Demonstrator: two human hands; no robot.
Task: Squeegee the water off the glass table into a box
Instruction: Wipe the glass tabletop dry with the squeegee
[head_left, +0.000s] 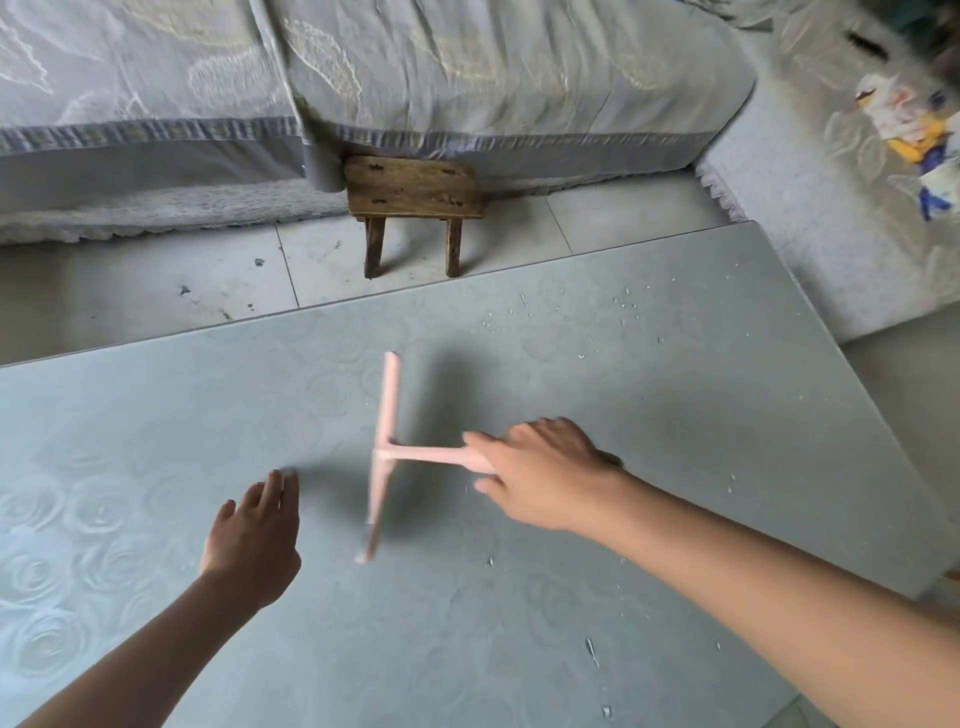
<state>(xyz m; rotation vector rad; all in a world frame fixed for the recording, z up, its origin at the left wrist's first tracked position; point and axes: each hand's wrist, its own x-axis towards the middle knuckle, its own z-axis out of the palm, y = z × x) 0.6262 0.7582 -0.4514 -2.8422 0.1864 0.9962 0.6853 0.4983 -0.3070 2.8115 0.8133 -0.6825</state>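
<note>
Nearest, left hand (254, 540) spread flat over the pale grey-green, rose-patterned glass table (675, 415), fingers straight and together, holding nothing; contact with the glass unclear. Just beyond to the right, right hand (540, 473) curled round the handle end of the pink plastic T-shaped squeegee (387, 452), blurred, blade running near to far at mid-table. Scattered white specks (631, 304) toward the far right corner. Past the table edge, pale tiled floor (156, 296), small dark wooden stool (415, 189), grey-covered sofa (467, 78).

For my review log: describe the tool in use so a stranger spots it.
Find the large grey-green glass table with a rose pattern. Near its middle, the right hand grips the handle of a pale pink T-shaped plastic squeegee. It is the only pink thing there; the left hand beside it is empty.
</note>
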